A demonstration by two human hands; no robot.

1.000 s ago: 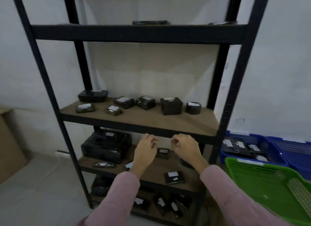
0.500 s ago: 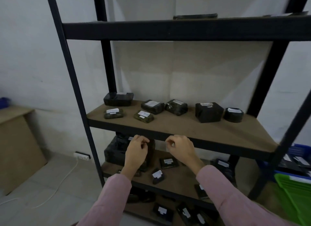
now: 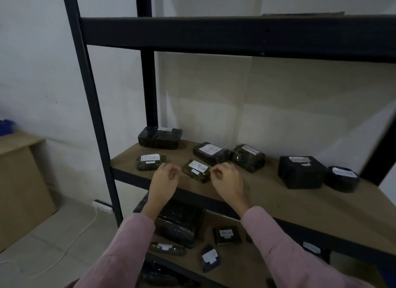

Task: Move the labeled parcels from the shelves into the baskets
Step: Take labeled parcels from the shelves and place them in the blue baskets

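Several black wrapped parcels with white labels lie on the middle shelf point(image 3: 267, 193). A small parcel point(image 3: 196, 170) sits near the front edge, between my two hands. My left hand point(image 3: 164, 181) hovers just left of it, fingers loosely curled, holding nothing. To its right, my right hand point(image 3: 227, 180) is also loosely curled and empty. Another small parcel point(image 3: 150, 162) lies left of my left hand. Behind are a long box parcel point(image 3: 159, 137), two medium parcels point(image 3: 211, 153) point(image 3: 247, 160), a cube parcel point(image 3: 301, 174) and a round one point(image 3: 341, 178).
The black metal rack has an upright post point(image 3: 94, 116) at left and a top beam point(image 3: 235, 35) overhead. The lower shelf holds a large black bundle point(image 3: 180, 223) and several small labeled parcels point(image 3: 227, 235). A cardboard box point(image 3: 19, 184) stands at left; a white cable point(image 3: 70, 242) runs across the floor.
The view has swung left and closer to the rack, so the baskets have left the frame. Both hands have risen from the shelf's front edge to either side of the small front parcel.
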